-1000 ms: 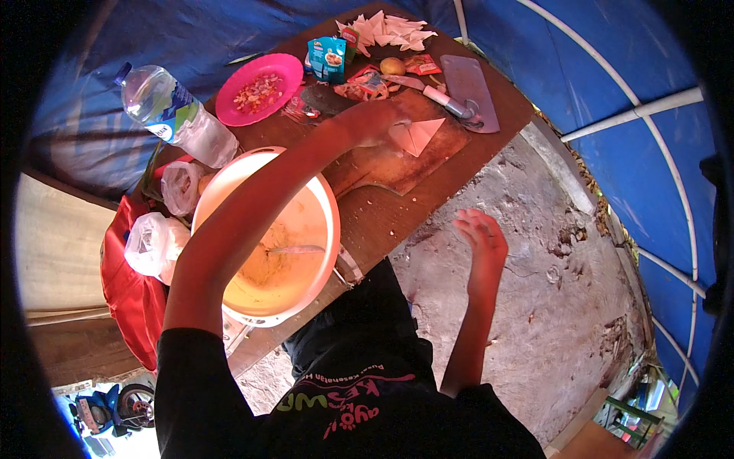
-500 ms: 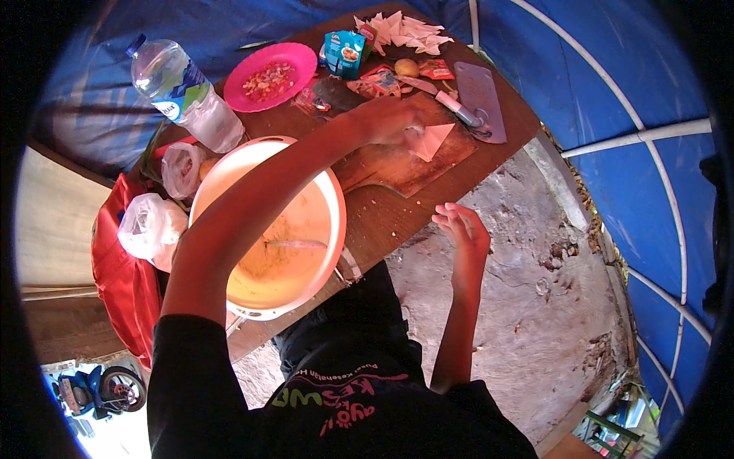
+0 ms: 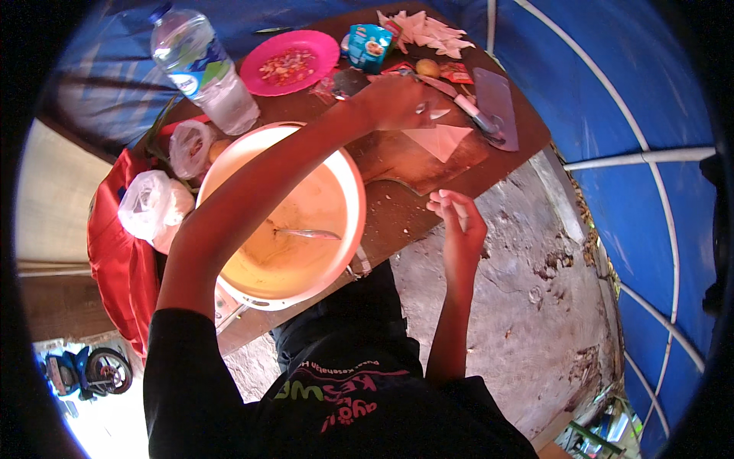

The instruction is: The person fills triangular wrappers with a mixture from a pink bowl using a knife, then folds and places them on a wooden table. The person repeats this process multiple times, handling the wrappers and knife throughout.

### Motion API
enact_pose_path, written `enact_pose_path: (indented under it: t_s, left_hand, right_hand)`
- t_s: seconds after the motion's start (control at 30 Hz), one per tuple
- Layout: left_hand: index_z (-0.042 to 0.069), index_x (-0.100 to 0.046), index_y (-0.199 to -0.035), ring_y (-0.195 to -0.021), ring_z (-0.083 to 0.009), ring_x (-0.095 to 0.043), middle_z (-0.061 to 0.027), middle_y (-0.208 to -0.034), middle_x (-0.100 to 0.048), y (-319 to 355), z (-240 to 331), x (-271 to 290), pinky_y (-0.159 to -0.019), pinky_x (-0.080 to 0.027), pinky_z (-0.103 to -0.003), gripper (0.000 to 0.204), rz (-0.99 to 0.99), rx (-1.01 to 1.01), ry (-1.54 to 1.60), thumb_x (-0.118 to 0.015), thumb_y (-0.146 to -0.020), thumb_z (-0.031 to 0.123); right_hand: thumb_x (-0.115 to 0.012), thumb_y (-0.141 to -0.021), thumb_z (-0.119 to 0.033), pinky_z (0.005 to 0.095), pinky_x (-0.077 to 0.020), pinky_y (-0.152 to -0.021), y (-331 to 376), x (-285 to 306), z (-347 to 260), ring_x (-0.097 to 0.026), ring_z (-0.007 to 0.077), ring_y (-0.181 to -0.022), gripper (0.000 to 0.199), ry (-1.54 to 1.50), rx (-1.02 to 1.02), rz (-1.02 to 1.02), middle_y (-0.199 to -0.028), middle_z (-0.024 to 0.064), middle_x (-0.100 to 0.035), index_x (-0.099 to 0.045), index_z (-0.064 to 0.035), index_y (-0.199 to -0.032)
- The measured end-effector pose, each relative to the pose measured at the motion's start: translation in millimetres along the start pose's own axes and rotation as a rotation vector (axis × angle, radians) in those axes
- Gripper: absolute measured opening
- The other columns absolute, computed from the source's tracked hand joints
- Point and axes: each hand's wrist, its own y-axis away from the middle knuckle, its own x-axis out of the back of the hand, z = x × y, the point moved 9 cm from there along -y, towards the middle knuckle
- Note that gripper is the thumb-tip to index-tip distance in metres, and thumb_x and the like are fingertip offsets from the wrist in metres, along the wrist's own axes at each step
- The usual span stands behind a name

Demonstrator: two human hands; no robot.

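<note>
L hand (image 3: 397,103) upper centre, fingers curled pinching a triangular wrapper (image 3: 442,140) on cutting board (image 3: 405,161); R hand (image 3: 457,222) mid-frame, fingers loosely curled, empty.

Outdoor food stall: blue tarp (image 3: 634,92), wooden table (image 3: 428,199), dirt ground (image 3: 535,306).

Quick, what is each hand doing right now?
Left hand: closed over the wooden board, pinching something small.
Right hand: half-curled at the table edge, holding nothing.

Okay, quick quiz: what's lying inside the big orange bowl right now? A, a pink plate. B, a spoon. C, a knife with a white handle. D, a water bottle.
B: a metal spoon lies in the yellowish mix inside the orange bowl; the bottle, plate and knife sit outside it on the table.
</note>
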Motion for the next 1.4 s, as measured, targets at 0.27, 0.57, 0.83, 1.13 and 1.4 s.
enact_pose_path:
  t_s: [0.27,0.57,0.83,1.13,1.4]
  left_hand:
    - [0.005,-0.057,-0.107,-0.075,-0.0176,-0.068,-0.0075,-0.087,-0.067,130,-44,84,-0.061,-0.055,-0.032,0.019,0.303,0.54,0.925,-0.057,-0.096,0.021]
    - [-0.001,-0.058,-0.123,-0.093,-0.0192,-0.069,-0.0137,-0.105,-0.07,360,-9,122,-0.083,-0.053,-0.031,0.038,0.904,1.062,0.943,-0.067,-0.091,0.018]
    - [-0.001,-0.064,-0.107,-0.087,-0.008,-0.063,-0.005,-0.096,-0.07,381,17,97,-0.08,-0.047,-0.022,0.018,1.174,0.905,0.889,-0.062,-0.098,0.014]
    - [0.002,-0.064,-0.101,-0.08,-0.0044,-0.055,0.0005,-0.09,-0.064,404,19,90,-0.073,-0.043,-0.02,0.013,1.375,0.959,0.945,-0.058,-0.1,0.013]
    - [0.004,-0.065,-0.095,-0.074,-0.0026,-0.053,0.0037,-0.083,-0.063,399,25,97,-0.067,-0.041,-0.018,0.021,1.431,0.931,0.966,-0.057,-0.102,0.022]
  right_hand:
    - [-0.071,-0.089,-0.002,0.0289,-0.0526,-0.079,12,-75,-84,-0.066,0.0141,-0.086,0.014,0.222,0.338,-0.123,-0.099,0.0076,-0.071,-0.069,0.0002,-0.102]
    - [-0.071,-0.086,-0.006,0.0341,-0.0536,-0.082,-76,-95,-90,-0.07,0.0249,-0.09,0.018,0.421,0.554,-0.137,-0.102,0.0139,-0.07,-0.069,-0.0012,-0.103]
    - [-0.066,-0.087,-0.015,0.0467,-0.0464,-0.098,-206,-14,0,-0.062,0.0391,-0.112,0.036,1.117,0.611,0.074,-0.116,0.0205,-0.067,-0.066,-0.0069,-0.122]
    - [-0.062,-0.091,-0.015,0.046,-0.0527,-0.079,-184,-9,-56,-0.069,0.0368,-0.089,0.024,1.359,0.518,0.24,-0.097,0.0195,-0.071,-0.071,-0.0077,-0.112]
    - [-0.071,-0.089,-0.01,0.0261,-0.048,-0.078,-39,-148,-117,-0.06,0.0085,-0.089,0.034,0.537,0.174,-0.75,-0.101,0.0004,-0.068,-0.067,-0.0056,-0.122]
